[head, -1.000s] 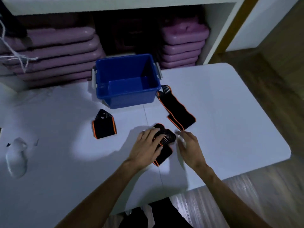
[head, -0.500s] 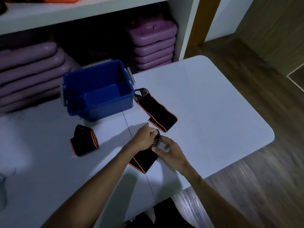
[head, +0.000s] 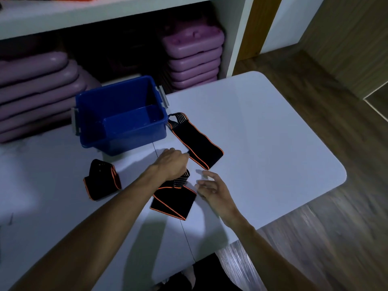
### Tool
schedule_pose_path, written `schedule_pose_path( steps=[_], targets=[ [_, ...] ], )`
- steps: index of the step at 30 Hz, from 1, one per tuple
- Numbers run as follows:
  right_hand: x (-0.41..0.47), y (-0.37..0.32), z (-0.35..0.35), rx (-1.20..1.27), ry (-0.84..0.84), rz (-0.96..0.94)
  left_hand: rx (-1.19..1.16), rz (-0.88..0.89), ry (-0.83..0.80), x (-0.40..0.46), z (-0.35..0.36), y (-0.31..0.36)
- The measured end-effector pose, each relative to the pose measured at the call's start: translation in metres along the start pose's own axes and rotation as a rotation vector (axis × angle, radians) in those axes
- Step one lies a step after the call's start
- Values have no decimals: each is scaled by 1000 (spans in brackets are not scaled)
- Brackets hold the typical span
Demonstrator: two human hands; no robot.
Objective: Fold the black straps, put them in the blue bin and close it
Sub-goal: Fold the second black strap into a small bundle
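Note:
Three black straps with orange edging lie on the white table (head: 262, 133). My left hand (head: 171, 163) grips the striped end of the middle strap (head: 174, 201), whose lower part rests flat. My right hand (head: 212, 189) hovers just right of it, fingers spread and holding nothing. A folded strap (head: 101, 179) sits to the left. An unfolded strap (head: 197, 141) stretches from the bin's right corner toward my left hand. The blue bin (head: 117, 131) stands open and looks empty, with grey latches on both sides. No lid is in view.
Behind the table a white shelf unit (head: 233, 38) holds stacks of purple plastic cases (head: 193, 53). Wooden floor (head: 336, 227) lies to the right and below the table's rounded edge. A seam runs down the table's middle.
My right hand has let go of the middle strap and opened beside it. My left hand has lifted the strap's striped end. The view has shifted slightly.

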State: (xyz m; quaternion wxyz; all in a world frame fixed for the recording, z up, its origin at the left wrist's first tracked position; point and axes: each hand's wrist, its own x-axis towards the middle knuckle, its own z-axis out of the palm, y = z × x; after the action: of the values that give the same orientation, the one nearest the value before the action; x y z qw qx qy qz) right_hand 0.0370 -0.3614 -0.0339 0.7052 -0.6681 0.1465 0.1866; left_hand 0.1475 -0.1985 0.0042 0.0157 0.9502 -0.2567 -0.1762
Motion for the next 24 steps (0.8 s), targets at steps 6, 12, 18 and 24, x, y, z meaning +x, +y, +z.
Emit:
schedule_pose_path(
  steps=[6,12,18,24],
  targets=[
    [11,-6,26,-129,-23,-50,39,-44,-202,-8,-8,-11],
    [10,-1,18,-365,13,-127,-19,25,-211,-11,12,-17],
    [1,-7,25,-450,-68,-65,-479,-102,-99,-17,-14,-23],
    [5,-29,84,-692,-142,-164,-1051,-621,238,-31,-72,-54]
  ],
)
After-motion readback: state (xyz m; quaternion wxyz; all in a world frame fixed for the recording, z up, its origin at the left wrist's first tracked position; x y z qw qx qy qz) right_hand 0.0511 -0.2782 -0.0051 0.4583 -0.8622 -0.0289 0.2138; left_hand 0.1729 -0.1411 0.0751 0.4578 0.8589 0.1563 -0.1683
